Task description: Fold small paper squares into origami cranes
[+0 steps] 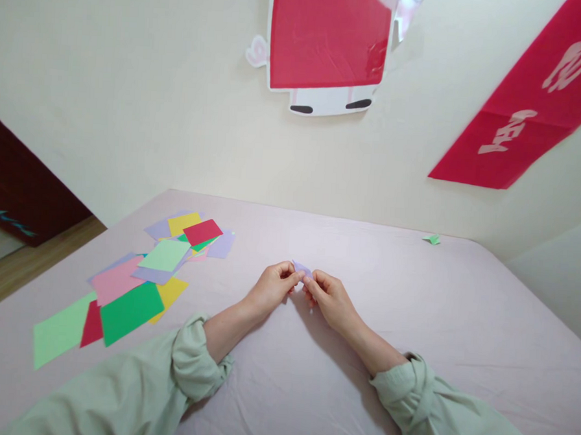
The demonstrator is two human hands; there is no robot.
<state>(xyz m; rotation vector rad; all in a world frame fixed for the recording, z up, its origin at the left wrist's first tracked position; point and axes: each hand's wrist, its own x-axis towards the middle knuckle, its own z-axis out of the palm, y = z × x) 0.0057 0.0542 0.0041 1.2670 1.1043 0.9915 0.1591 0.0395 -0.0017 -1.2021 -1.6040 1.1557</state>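
Note:
Both my hands meet over the middle of a pale pink sheet. My left hand and my right hand each pinch one side of a small folded lilac paper, held just above the sheet. The fingers of both hands are closed on it. My pale green sleeves are rolled up on the forearms. Most of the little paper is hidden by my fingertips.
Several loose coloured paper squares lie scattered on the sheet to the left: green, red, yellow, pink, lilac. A small green folded paper piece sits far right near the wall. Red banners hang on the cream wall. Wooden floor shows at the left.

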